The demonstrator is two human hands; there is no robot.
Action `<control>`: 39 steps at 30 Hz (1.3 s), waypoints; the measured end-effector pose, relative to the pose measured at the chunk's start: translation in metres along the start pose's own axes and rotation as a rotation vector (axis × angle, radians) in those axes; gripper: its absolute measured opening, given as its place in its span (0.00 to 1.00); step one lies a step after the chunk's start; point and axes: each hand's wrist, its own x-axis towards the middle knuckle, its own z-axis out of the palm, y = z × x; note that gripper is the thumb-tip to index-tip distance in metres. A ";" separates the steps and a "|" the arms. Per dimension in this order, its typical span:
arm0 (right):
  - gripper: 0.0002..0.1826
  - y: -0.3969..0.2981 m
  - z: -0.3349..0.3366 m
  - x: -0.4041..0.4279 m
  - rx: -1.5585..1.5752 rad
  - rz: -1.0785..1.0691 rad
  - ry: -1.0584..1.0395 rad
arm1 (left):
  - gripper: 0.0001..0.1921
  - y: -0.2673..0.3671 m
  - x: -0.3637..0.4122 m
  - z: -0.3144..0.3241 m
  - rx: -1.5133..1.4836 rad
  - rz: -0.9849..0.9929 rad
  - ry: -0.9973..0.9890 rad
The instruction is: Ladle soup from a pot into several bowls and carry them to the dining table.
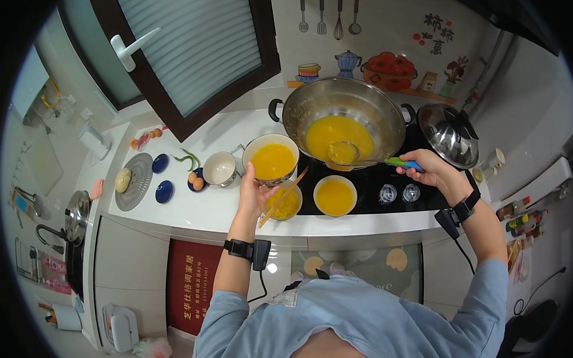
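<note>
My right hand (429,170) grips the green-and-blue handle of a metal ladle (343,152). The ladle's bowl rests low in yellow soup (342,133) inside a large two-handled steel wok (298,108). With its thumb at the rim and fingers beneath, my left hand (255,192) holds a patterned bowl (270,181) of yellow soup left of the wok. Under and beside that hand stands a second filled bowl (285,205), with wooden chopsticks (283,198) lying across it. A third bowl of soup (334,196) sits on the front of the black cooktop (367,182).
An empty bowl (219,168), eggs in a blue dish (196,180), green peppers (188,159) and dough on a grey perforated tray (137,188) lie to the left. An open window sash (191,48) juts over the counter. A domed lid (449,137) stands right of the wok.
</note>
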 end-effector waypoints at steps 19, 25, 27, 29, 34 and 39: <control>0.12 -0.014 0.024 -0.026 -0.134 -0.207 -0.030 | 0.41 0.000 -0.001 -0.002 -0.010 -0.016 0.019; 0.12 -0.050 0.043 -0.066 -0.156 -0.260 -0.148 | 0.41 -0.002 -0.001 -0.007 -0.004 -0.018 0.000; 0.13 -0.058 0.057 -0.078 -0.202 -0.284 -0.173 | 0.41 -0.004 0.000 -0.010 -0.006 -0.020 0.002; 0.13 -0.062 0.070 -0.086 -0.230 -0.286 -0.198 | 0.41 -0.004 0.000 -0.011 -0.008 -0.022 0.003; 0.13 -0.055 0.101 -0.086 -0.379 -0.298 -0.268 | 0.41 -0.002 -0.002 -0.010 -0.016 -0.025 0.008; 0.12 -0.041 0.118 -0.071 -0.533 -0.334 -0.320 | 0.41 -0.002 -0.003 -0.015 -0.019 -0.022 0.031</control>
